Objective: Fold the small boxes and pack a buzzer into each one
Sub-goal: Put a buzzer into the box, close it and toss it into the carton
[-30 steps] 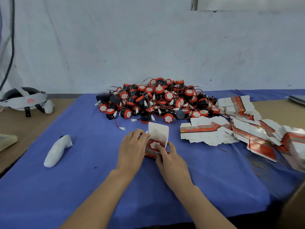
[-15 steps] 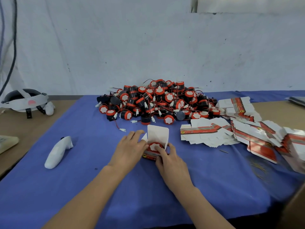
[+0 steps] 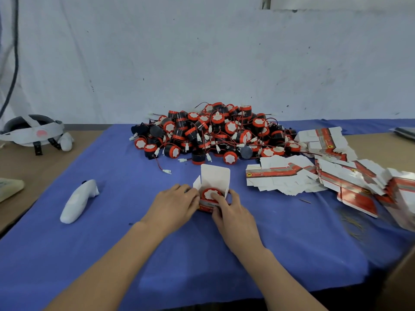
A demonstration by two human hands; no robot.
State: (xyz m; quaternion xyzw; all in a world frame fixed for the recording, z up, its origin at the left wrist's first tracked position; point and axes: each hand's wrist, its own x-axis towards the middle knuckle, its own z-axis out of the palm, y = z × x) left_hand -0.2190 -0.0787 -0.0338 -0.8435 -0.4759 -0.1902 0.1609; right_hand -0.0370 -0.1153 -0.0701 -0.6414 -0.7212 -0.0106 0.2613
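Both hands are holding the small box on the blue cloth: left hand curling round its side, right hand thumb pressing the buzzer in. I am seating it; next, I judge, the upright lid needs tucking.

Cloth: solid blue. Buzzer pile – black bodies, red rims, white scalloped face stickers. Wires red, plugs white. Open box plain white inside, red front. Buzzer in it: red ring, white centre. Flat boxes – white with red and grey bands, small yellow emblem. Controller white. Headset grey-white, pink spot. Table tan. Wall off-white, dark specks.
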